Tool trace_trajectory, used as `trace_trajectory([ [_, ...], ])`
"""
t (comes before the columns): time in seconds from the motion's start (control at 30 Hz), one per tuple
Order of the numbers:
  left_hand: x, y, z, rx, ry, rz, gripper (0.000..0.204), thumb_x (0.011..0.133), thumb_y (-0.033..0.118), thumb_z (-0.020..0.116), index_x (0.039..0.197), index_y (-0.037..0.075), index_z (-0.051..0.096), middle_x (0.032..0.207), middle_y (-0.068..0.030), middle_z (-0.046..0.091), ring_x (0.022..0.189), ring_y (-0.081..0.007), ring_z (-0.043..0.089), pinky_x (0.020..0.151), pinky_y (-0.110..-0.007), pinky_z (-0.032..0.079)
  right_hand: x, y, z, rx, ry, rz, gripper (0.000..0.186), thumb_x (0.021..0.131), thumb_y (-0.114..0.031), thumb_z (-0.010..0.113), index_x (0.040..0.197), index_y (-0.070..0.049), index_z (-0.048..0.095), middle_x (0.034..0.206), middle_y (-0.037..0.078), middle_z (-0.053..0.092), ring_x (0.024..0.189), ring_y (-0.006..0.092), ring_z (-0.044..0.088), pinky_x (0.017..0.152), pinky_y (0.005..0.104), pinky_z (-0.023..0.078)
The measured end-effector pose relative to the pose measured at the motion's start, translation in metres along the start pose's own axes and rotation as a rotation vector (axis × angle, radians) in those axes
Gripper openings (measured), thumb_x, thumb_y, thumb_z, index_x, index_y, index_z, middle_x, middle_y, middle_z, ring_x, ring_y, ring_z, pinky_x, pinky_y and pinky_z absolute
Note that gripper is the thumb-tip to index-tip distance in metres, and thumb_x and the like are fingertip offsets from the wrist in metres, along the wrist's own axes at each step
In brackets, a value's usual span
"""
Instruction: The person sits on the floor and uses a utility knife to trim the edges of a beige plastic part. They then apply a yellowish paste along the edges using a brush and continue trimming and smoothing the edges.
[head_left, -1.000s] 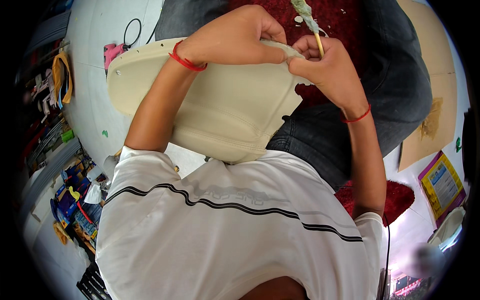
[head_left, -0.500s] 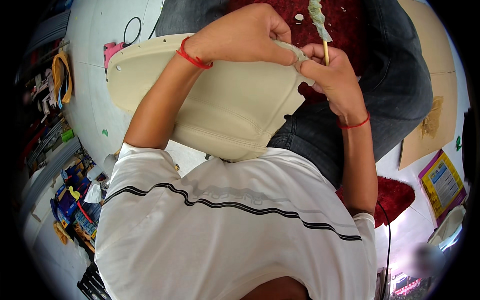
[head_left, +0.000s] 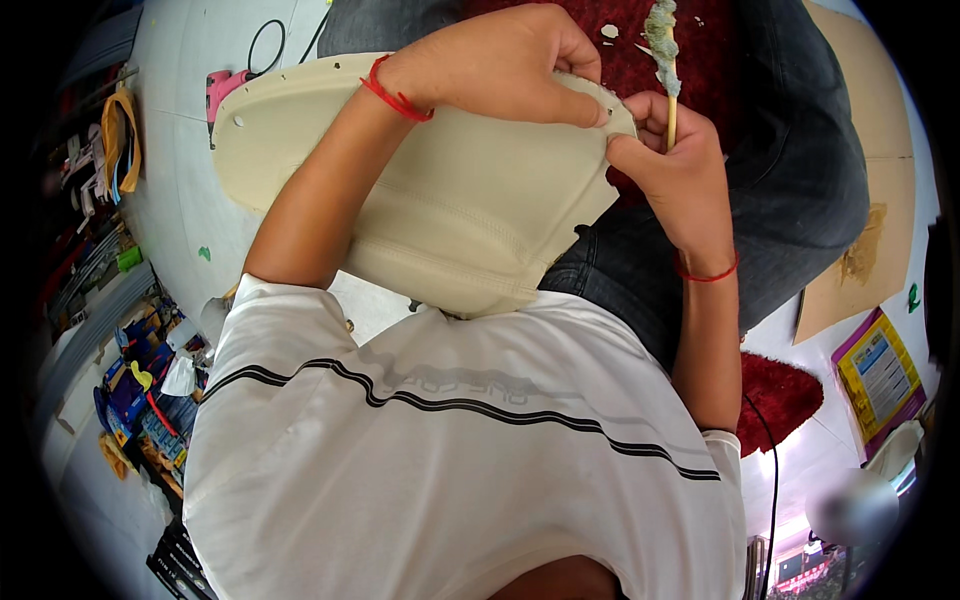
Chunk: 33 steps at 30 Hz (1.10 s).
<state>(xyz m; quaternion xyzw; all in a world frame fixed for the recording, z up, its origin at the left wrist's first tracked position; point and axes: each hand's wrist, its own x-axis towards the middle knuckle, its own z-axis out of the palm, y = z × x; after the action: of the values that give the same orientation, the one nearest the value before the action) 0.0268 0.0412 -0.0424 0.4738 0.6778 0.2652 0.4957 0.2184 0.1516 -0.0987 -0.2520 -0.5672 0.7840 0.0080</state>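
Observation:
Across my lap lies a cream leather-like cover piece (head_left: 440, 190) with stitched seams, small holes along its rim and a ragged right edge. My left hand (head_left: 510, 68) is closed on its upper right edge, thumb on top and fingers curled over the far side. Close beside it, my right hand (head_left: 685, 165) pinches the same corner between thumb and fingers. A thin wooden stick (head_left: 664, 60) also rises from my right hand, its upper end coated with a lumpy grey-green residue. Some fingertips are hidden behind the cover piece.
A pink corded tool (head_left: 222, 92) rests on the floor beyond the left end. Dark red fluffy mat (head_left: 560, 25) with pale scraps lies between my legs. Stained cardboard (head_left: 870, 190) and a yellow-purple packet (head_left: 882, 375) are at right; cluttered boxes (head_left: 150, 400) stand at left.
Both hands have shifted slightly right along the corner of the cover piece, whose edge now lies flatter. The stick has moved right with my right hand.

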Motion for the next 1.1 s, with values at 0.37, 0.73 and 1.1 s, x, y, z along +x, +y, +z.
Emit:
trace_trajectory([
  [0.37,0.006,-0.010,0.008,0.145,0.011,-0.089,0.023,0.087,0.023,0.076,0.085,0.000,0.073,0.069,-0.0041,0.065,0.066,-0.0083,0.056,0.066,-0.028,0.048,-0.014,0.018,0.009,-0.008,0.211,-0.139,0.027,0.081,0.001,0.071,0.107,0.003,0.072,0.084,0.000,0.069,0.063,0.0021,0.057,0.056,0.0204,0.044],
  [0.73,0.004,-0.024,0.012,0.043,0.059,0.343,0.027,0.085,0.004,0.071,0.112,0.000,0.073,0.108,-0.0087,0.071,0.101,-0.0185,0.066,0.095,-0.033,0.051,-0.035,0.020,0.021,-0.266,0.525,-0.355,0.018,0.078,-0.002,0.079,0.096,0.002,0.077,0.076,-0.001,0.054,0.058,0.0039,0.047,0.052,0.0235,0.038],
  [1.1,0.002,-0.023,0.012,0.039,0.104,0.427,0.019,0.078,-0.001,0.071,0.096,0.004,0.074,0.120,-0.0080,0.064,0.107,-0.0198,0.063,0.096,-0.034,0.049,-0.031,0.029,0.025,-0.003,0.536,-0.277,0.010,0.081,-0.002,0.078,0.090,0.000,0.075,0.072,-0.003,0.053,0.059,0.0031,0.045,0.053,0.0210,0.035],
])
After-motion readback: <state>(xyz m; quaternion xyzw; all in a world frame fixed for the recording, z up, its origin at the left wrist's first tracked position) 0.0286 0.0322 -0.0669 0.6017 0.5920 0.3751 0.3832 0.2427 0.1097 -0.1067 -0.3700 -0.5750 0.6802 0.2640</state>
